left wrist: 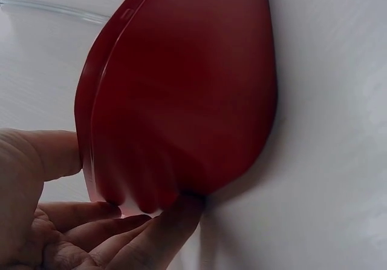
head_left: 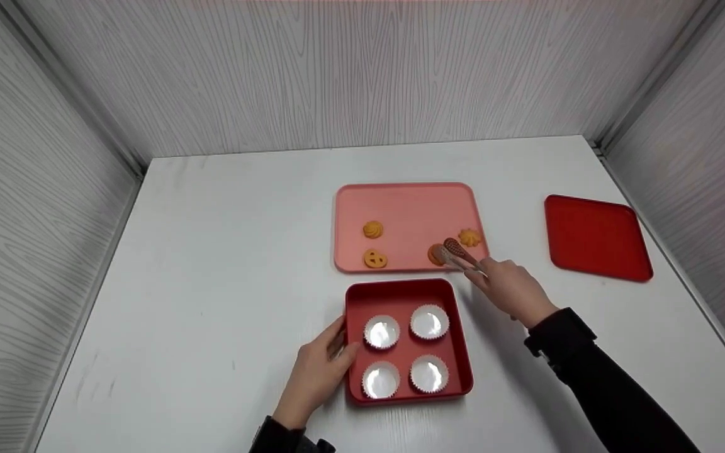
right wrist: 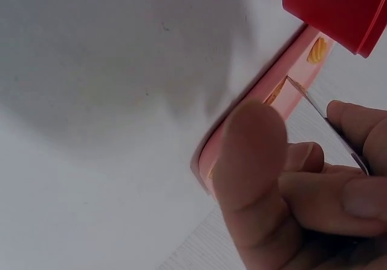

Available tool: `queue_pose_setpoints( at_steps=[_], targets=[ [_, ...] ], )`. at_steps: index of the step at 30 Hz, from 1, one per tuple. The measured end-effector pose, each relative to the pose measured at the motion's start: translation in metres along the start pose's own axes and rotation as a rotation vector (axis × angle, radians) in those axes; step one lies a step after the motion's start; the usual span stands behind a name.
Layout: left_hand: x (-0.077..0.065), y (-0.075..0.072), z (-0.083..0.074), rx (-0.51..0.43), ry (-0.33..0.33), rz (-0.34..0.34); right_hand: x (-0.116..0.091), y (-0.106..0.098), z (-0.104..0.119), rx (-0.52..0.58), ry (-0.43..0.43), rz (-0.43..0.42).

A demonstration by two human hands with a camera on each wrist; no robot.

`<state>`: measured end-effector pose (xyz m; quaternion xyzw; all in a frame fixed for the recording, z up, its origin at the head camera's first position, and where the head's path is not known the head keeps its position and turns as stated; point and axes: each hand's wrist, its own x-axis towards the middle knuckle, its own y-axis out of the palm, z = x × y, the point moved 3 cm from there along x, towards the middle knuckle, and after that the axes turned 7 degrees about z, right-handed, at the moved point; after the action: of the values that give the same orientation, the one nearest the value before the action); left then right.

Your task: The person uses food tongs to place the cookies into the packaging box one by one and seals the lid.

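Observation:
My left hand (head_left: 320,368) holds the left wall of a deep red box (head_left: 405,292), thumb at the rim and fingers against the outside. Several white paper baking cups (head_left: 429,322) sit in the box. My right hand (head_left: 513,289) grips small metal tongs (head_left: 471,261), whose perforated tips reach over the pink tray (head_left: 413,204). One tip overlaps a round brown cookie (head_left: 433,254) by the tray's front edge. Right beside the tips lies a flower-shaped cookie (head_left: 469,237). Farther left on the tray are a swirled cookie (head_left: 372,229) and a pretzel-shaped cookie (head_left: 375,258).
A flat red tray (head_left: 598,238) lies at the right side of the white table (head_left: 236,251). Grey wood-grain panels (head_left: 337,75) stand behind the table and along both sides. The box is just in front of the pink tray.

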<state>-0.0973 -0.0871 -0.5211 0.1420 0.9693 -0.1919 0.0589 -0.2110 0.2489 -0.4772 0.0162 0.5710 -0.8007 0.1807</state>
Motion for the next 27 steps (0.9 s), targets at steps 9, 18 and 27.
queue_pose_setpoints(
  at_steps=[9,18,27],
  targets=[
    [0.0,0.001,0.0,-0.002,-0.015,-0.003,0.001,0.003,0.01,-0.008,-0.028,-0.048],
    [-0.001,0.0,0.0,0.014,-0.008,-0.012,-0.014,0.01,0.026,-0.068,-0.112,-0.21],
    [0.0,0.001,0.001,0.02,-0.012,-0.012,-0.016,0.011,0.024,-0.166,-0.129,-0.283]
  ],
)
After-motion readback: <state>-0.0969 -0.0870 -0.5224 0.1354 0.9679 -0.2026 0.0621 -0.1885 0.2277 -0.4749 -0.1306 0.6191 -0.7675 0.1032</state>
